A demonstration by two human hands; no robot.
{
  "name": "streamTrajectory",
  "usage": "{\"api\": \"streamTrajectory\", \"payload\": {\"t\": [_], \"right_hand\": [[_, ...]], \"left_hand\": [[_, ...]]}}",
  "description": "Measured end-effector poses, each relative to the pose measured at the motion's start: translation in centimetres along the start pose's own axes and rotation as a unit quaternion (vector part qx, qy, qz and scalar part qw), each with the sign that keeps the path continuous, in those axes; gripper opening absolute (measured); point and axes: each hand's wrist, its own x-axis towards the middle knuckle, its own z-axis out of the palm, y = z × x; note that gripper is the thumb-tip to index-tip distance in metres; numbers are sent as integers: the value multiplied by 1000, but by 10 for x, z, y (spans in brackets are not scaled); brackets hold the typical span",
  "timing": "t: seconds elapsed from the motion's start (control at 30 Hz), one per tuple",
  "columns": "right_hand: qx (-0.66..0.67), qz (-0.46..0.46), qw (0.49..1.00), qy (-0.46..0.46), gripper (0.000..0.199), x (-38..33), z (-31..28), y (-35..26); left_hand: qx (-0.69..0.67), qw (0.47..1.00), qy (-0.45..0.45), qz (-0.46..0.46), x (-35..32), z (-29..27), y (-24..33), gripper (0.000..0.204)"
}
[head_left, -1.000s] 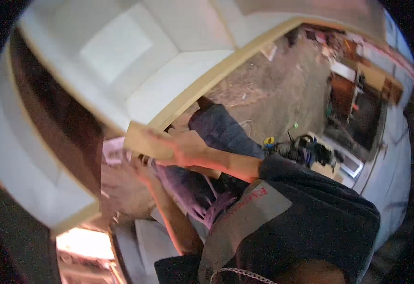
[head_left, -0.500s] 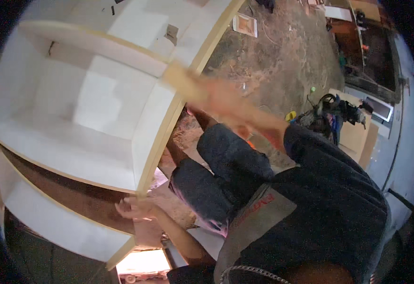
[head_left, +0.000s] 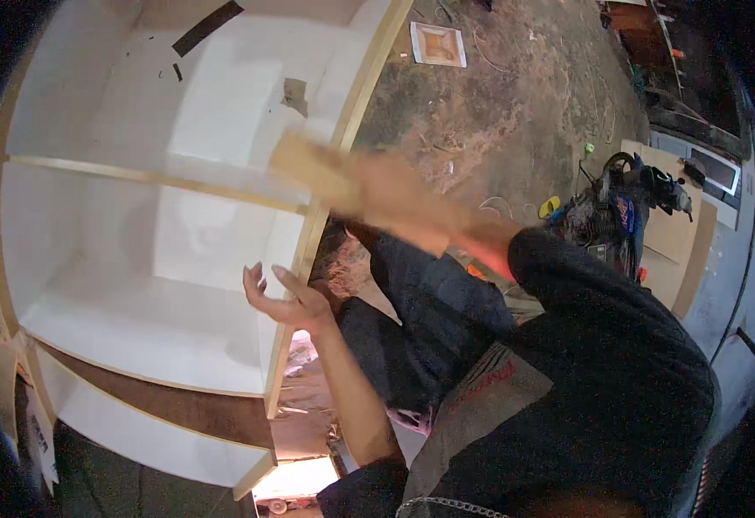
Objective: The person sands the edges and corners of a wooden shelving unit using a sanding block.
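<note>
A large white cabinet carcass [head_left: 127, 332] with light wood-coloured edges stands at the left, its inside divided by a shelf edge [head_left: 153, 179]. My right hand [head_left: 377, 186], smeared by motion, is closed round a pale yellow block-shaped piece [head_left: 308, 173], probably wood. The block is over the cabinet's near side edge [head_left: 360, 104], by the end of the shelf; whether it touches cannot be made out. Lower down, my left hand [head_left: 295, 302] is raised in front of the lower compartment, palm up, fingers apart and slightly bent, holding nothing.
Below the compartment a white panel [head_left: 149, 432] spans the base, with a dark gap above it. On the dirty floor [head_left: 515, 104] lie a framed-looking picture sheet [head_left: 438, 45] and a yellow slipper [head_left: 549, 207]. A motorcycle [head_left: 619, 207] stands at the right before a board.
My left hand has lifted from the cabinet's lower edge to the compartment's front. My right hand with the block has shifted slightly left. The view has shifted, showing more of the upper compartment.
</note>
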Motion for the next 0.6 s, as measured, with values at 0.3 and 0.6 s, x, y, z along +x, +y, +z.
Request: {"api": "streamTrajectory", "payload": {"t": [0.3,0.6], "right_hand": [[-47,31,997,53,64,59,-92,84],[109,-77,990,48,70,49,-94,93]], "left_hand": [[50,978,20,-199,22,62,3,59],[190,961,-16,-202,22,71,13,59]]}}
